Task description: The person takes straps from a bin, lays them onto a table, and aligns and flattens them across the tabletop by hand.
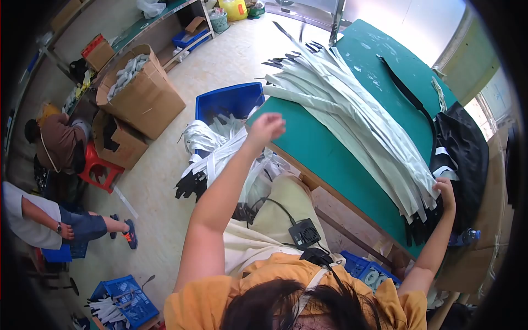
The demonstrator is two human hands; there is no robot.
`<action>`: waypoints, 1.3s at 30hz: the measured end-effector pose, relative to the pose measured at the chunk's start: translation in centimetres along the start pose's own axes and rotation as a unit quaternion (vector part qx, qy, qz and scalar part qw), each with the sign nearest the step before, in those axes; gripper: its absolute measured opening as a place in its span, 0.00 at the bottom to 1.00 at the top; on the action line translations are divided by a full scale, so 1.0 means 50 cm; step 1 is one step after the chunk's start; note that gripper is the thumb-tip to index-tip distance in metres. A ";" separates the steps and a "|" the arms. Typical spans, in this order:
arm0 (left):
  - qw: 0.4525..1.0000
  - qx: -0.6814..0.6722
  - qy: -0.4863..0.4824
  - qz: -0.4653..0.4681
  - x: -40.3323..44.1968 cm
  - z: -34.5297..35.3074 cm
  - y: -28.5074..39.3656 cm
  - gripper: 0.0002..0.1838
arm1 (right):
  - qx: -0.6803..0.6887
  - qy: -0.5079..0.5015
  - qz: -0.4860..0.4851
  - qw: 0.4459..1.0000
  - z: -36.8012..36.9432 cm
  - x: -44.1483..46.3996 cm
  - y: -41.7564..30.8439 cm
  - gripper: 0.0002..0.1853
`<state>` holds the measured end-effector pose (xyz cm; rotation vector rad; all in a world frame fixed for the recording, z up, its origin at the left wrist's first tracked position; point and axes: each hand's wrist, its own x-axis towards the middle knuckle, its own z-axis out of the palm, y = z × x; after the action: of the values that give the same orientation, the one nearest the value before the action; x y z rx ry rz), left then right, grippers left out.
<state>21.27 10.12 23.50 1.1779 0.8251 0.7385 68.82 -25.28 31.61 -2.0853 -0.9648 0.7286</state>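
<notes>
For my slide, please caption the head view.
Right hand at one end of white strips spread across a green table; left hand apart.

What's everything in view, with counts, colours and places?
Table: one, green, upper right
Bin: one, blue, beside table
Long strips: many, white and black, on table
Strap: one, black, on table
Cloth: one, black, table's right end
Cardboard boxes: several, brown, left
Stool: one, red, left
Crates: at least two, blue, bottom
Cabled device: one, black, lower centre
Other people: at least two, brown and white tops, left
Left grip: one, bare hand, near table corner
Right grip: one, bare hand, on strips
</notes>
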 end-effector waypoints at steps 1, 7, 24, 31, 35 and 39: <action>1.000 -0.003 -0.017 -0.008 -0.040 -0.022 -0.037 0.17 | 0.011 -0.004 0.010 1.000 -0.002 0.005 0.007 0.09; 0.993 0.008 0.048 -0.111 -0.251 -0.178 -0.202 0.16 | -0.002 -0.014 0.027 1.000 -0.034 -0.031 -0.010 0.08; 0.892 0.380 0.108 -0.219 -0.393 -0.221 -0.548 0.19 | -0.360 0.373 -0.212 0.828 0.413 -0.022 -0.064 0.29; 0.906 0.356 0.115 -0.198 -0.388 -0.249 -0.607 0.18 | -0.361 0.365 -0.211 0.832 0.446 -0.017 -0.033 0.35; 0.928 0.295 0.126 -0.191 -0.383 -0.260 -0.627 0.14 | -0.346 0.372 -0.205 0.836 0.446 -0.017 -0.029 0.34; 0.930 0.215 0.297 -0.025 -0.382 -0.219 -0.545 0.10 | -0.342 0.377 -0.205 0.836 0.446 -0.022 -0.026 0.34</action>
<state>3.98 -6.92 -1.77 1.3266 1.5792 0.9179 51.57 -17.38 19.78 -2.2867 -1.2170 -0.7457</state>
